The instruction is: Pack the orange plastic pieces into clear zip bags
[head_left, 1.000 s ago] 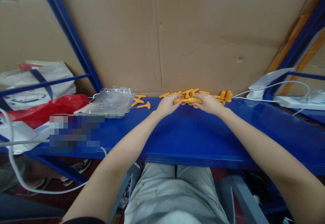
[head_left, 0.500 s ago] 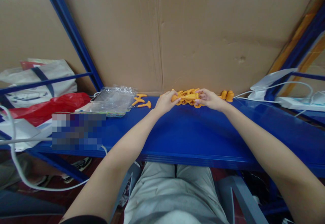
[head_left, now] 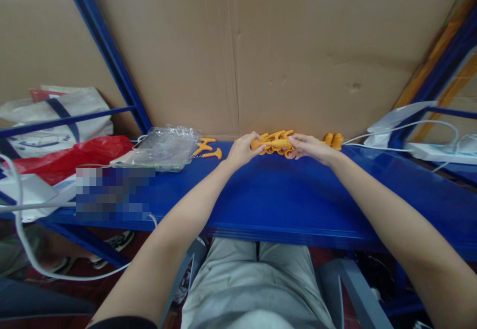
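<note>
Nearest: grey trousers (head_left: 257,289) under the front edge of the blue desk (head_left: 283,205), both forearms reaching out over it.

Left hand (head_left: 241,151) and right hand (head_left: 311,148) meet at the far edge of the desk, close to the cardboard wall (head_left: 298,50). Between them a bundle of orange plastic parts (head_left: 274,142), gathered lengthwise. Left fingers (head_left: 250,140) curl round its left end, right fingers (head_left: 294,145) pinch and cup its right end; both closed on the bundle. It looks lifted a bit off the desk, but can't tell for sure.

Handling, as a guess: small moulded plastic pieces, light, stiff, smooth, prob. slippery against each other. Bundle is loose, not one piece, so squeezing from the ends only could let middle pieces pop out or drop. Better hold: pressure from both ends plus fingers under the middle. Not fragile, though thin stems could bend.

Left of the hands: two more orange pieces (head_left: 207,149) lie loose on the desk, beside a clear plastic bag (head_left: 164,147). Further left a red bag (head_left: 63,157) and a white tote (head_left: 55,120).

Right of the hands: two orange caps (head_left: 333,140) stand near the wall; beyond them white cables (head_left: 402,127) and a power strip (head_left: 439,151).
</note>
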A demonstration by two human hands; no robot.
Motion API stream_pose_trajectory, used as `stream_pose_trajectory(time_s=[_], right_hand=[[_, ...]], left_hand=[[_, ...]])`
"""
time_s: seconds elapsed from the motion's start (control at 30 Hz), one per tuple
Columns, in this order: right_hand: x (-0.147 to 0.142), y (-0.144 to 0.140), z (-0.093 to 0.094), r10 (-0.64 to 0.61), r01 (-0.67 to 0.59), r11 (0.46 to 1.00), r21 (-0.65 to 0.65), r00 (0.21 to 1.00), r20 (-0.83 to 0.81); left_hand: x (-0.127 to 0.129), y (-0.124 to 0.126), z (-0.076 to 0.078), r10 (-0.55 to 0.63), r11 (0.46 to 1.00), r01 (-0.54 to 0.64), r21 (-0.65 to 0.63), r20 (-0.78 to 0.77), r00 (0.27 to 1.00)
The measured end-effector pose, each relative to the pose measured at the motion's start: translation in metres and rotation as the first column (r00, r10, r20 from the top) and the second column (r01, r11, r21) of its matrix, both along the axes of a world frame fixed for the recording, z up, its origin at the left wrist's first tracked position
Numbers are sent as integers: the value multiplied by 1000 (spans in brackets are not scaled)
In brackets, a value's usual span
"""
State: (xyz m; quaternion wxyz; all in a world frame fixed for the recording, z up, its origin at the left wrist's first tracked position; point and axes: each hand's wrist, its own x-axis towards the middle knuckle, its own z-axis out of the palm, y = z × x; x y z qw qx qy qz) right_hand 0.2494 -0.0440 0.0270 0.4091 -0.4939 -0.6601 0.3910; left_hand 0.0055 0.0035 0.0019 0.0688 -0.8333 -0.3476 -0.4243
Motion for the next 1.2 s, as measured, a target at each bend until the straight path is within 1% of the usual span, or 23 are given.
stream_pose_trajectory(time_s=[0.07, 0.17, 0.27, 0.37, 0.47, 0.53, 0.63, 0.7, 0.83, 1.0, 1.13, 1.2], right_hand=[[3, 0, -1, 32, -30, 999, 41, 999, -38], [4, 0, -3, 34, -31, 997, 73, 999, -40], [1, 1, -3, 41, -41, 999, 20, 999, 0], [-3, 1, -2, 9, -7, 999, -33, 999, 45], [-3, 0, -1, -23, 27, 998, -57, 997, 69], [-2, -1, 0, -8, 12, 998, -60, 998, 67], [1, -1, -1, 61, -61, 998, 1, 997, 50], [2, -1, -2, 79, -80, 996, 47, 997, 24], [1, -2, -2, 60, -59, 997, 41, 998, -21], [-2, -8, 2, 36, -36, 999, 35, 999, 2], [-3, -5, 0, 19, -19, 998, 55, 1000, -7], [-1, -1, -2, -11, 12, 995, 94, 1000, -5]], left_hand=[[0, 0, 0, 2, 1000, -2, 3, 3, 1000], [0, 0, 0, -6, 1000, 6, 26, 6, 1000], [0, -1, 0, -27, 997, 27, 71, 0, 1000], [1, -2, 0, -38, 995, 39, 87, -9, 999], [1, -3, 1, -31, 997, 31, 65, -13, 999], [0, -3, 1, -25, 999, 25, 45, -16, 1000], [0, -3, 2, -14, 1000, 15, 24, -17, 1000], [-1, -3, 2, -11, 1000, 12, 19, -16, 1000], [0, -4, 2, -4, 1000, 4, 14, -22, 1000], [0, -3, 1, -1, 1000, 1, 9, -26, 1000], [0, -3, 2, -1, 1000, 1, -17, -40, 999], [-1, -5, 4, 18, 999, -21, -46, -52, 998]])
